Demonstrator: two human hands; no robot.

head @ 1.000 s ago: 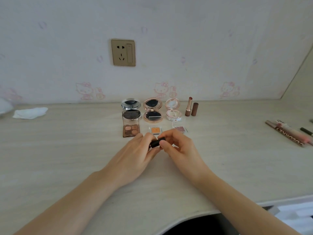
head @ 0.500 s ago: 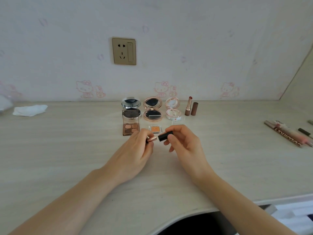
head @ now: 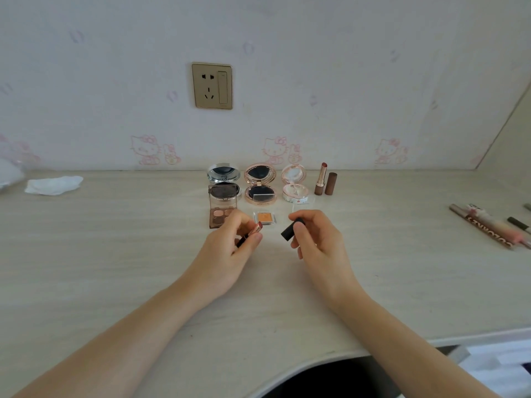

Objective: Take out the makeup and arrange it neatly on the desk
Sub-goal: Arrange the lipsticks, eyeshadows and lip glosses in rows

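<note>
My left hand (head: pixel 227 254) grips an uncapped lipstick (head: pixel 254 231) whose red tip points up and right. My right hand (head: pixel 319 242) pinches its black cap (head: pixel 290 231), held a short way right of the tip. Behind them on the desk (head: pixel 115 254) stand three open round compacts: silver (head: pixel 223 179), rose-gold (head: pixel 260 183) and pink (head: pixel 294 183). An open brown lipstick (head: pixel 321 179) stands with its cap (head: pixel 331 183) beside it. An eyeshadow palette (head: pixel 221 211) and a small orange pan (head: pixel 265 218) lie in front of the compacts.
Several makeup pencils and tubes (head: pixel 488 228) lie at the desk's right side. A crumpled white tissue (head: pixel 53 185) lies far left. A wall socket (head: pixel 212 85) is above the compacts. The desk's curved front edge (head: pixel 287 372) runs below my arms.
My hands have pulled the black cap off the lipstick. The right hand has carried the cap to the right while the left keeps the tube, its red tip now bare.
</note>
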